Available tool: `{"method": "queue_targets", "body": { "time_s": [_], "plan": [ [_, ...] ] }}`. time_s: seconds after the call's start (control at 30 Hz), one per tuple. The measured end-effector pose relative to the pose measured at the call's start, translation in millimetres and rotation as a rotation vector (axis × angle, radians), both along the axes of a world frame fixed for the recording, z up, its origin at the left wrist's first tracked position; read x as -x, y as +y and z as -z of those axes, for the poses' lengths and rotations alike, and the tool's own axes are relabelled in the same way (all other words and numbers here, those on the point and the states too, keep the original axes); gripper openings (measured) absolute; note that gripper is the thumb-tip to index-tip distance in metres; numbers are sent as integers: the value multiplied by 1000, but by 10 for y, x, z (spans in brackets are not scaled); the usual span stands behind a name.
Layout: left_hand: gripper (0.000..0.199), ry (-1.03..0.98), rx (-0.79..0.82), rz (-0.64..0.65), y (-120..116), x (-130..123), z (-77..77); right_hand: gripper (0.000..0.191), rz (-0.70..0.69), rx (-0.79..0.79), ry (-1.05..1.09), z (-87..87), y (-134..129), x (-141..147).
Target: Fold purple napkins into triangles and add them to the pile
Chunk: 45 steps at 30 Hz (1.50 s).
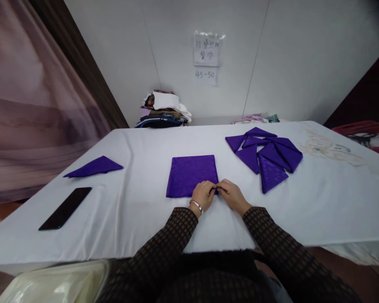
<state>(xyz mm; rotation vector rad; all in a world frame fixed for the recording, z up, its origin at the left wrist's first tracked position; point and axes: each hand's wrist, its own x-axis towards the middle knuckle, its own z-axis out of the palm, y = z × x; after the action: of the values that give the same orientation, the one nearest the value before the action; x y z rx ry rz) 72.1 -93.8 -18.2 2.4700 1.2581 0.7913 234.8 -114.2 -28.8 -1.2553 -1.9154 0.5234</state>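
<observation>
A purple silk napkin (192, 172), folded into a square, lies flat on the white cloth in front of me. My left hand (204, 193), with a bracelet at its wrist, rests over the napkin's near right part and pinches its edge. From the right side, my right hand (232, 194) pinches the same near right corner, its fingertips almost touching those of the left. The fingers cover the corner itself. Several purple napkins folded into triangles (273, 170) lie in an overlapping group to the right. Another purple folded napkin (96, 167) sits alone at the left.
A black phone-like slab (65, 208) lies on the white-covered table (145, 219) at the left. Piled clothes (164, 109) stand behind the far edge, with more fabric (255, 119) farther right. A handwritten sign (206, 50) hangs on the wall. A red basket (366, 134) is at far right.
</observation>
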Motion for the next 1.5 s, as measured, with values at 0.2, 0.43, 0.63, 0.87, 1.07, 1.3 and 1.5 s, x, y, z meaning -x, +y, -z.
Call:
{"method": "queue_targets", "body": {
  "time_s": [0.2,0.43,0.63,0.87,1.07,1.3,1.5],
  "plan": [
    [18,88,-17,-52,-17,47,-9,23,26,-52,-50,-13,-31,10],
    [17,181,-31,-121,-66,183,-50,22,69,-58,-2,103,-15,-12],
    [20,281,-55,-152,-80,466,-117,21,71,-4,41,106,63,-52],
    [26,314,-62,-258,-15,967,-176,19,55,-107,19,-112,185,-46],
    [19,383,-96,-413,133,1313,-290,19,47,-112,-30,-151,181,-15],
    [22,383,-41,-348,83,1417,-143,24,-15,-52,-329,-66,56,-55],
    [24,359,-27,-344,59,1464,-97,26,-17,-90,-535,-68,23,-109]
  ]
}}
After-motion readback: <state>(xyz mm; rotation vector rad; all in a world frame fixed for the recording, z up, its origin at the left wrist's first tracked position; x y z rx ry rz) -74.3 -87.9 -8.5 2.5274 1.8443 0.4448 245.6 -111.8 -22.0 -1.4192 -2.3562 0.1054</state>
